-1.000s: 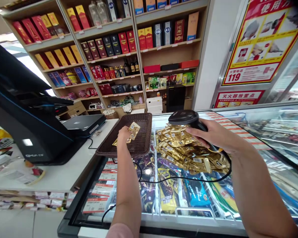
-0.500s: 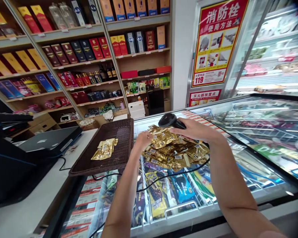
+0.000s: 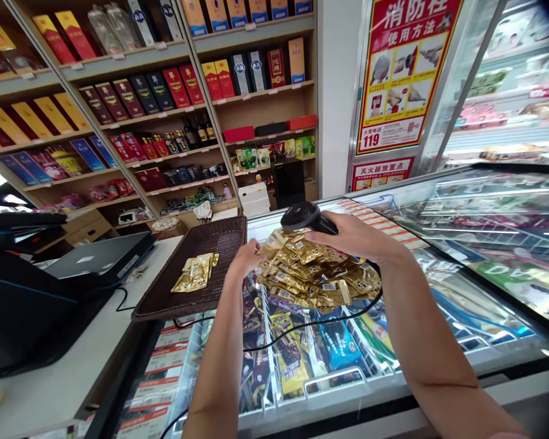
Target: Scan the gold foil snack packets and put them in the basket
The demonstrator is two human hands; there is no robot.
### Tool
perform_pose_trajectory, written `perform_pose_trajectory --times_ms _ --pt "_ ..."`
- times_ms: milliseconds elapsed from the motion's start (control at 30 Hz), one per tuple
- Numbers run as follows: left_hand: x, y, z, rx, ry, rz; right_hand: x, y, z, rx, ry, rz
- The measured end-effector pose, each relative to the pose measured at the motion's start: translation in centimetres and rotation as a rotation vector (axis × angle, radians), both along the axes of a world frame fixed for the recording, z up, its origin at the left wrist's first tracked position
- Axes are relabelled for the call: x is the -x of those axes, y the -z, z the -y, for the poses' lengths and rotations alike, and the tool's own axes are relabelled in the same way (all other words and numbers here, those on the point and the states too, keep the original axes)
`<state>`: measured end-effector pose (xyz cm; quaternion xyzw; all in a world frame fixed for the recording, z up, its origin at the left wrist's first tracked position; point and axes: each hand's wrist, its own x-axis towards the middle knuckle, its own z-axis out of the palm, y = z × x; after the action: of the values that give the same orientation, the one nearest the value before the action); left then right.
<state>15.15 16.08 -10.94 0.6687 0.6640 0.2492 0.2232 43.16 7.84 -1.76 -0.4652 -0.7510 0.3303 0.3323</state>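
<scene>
My right hand (image 3: 354,236) is wrapped round the grip of a black corded barcode scanner (image 3: 305,216), held over a heap of small gold snack packets (image 3: 318,272) on the glass lid of a chest freezer (image 3: 302,372). My left hand (image 3: 246,257) is at the heap's left edge, its fingers closed on one gold packet (image 3: 269,247). A dark brown woven tray (image 3: 231,244) lies to the left with several gold packets (image 3: 196,272) in it.
A white counter (image 3: 50,378) at the left carries a black till screen (image 3: 9,305) and a flat silver-grey device (image 3: 96,256). Shelves of boxed bottles fill the back wall. The scanner's black cable (image 3: 297,326) trails across the freezer lid. More glass freezers stand at the right.
A second ago my left hand was putting a packet into the tray. It has since moved right to the heap and closed on another packet. The view swung right.
</scene>
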Motion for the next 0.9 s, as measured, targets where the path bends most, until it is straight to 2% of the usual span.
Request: perform_pose_trajectory --times_ms 167,333,533,900 --pt "4.9 -2.7 1.1 -0.063 -0.092 0.102 2.7 0.1 0.4 0.082 -0.055 -0.244" --pt "7.6 -3.1 1.7 -0.076 -0.194 0.113 5.0 1.1 -0.3 0.235 -0.172 -0.348" --pt "7.6 -2.7 1.2 -0.075 -0.210 0.103 5.9 2.6 -1.5 0.261 -0.234 -0.308" --pt "7.1 -3.0 1.2 -0.048 -0.192 0.039 5.8 2.5 -1.2 0.197 -0.275 -0.236"
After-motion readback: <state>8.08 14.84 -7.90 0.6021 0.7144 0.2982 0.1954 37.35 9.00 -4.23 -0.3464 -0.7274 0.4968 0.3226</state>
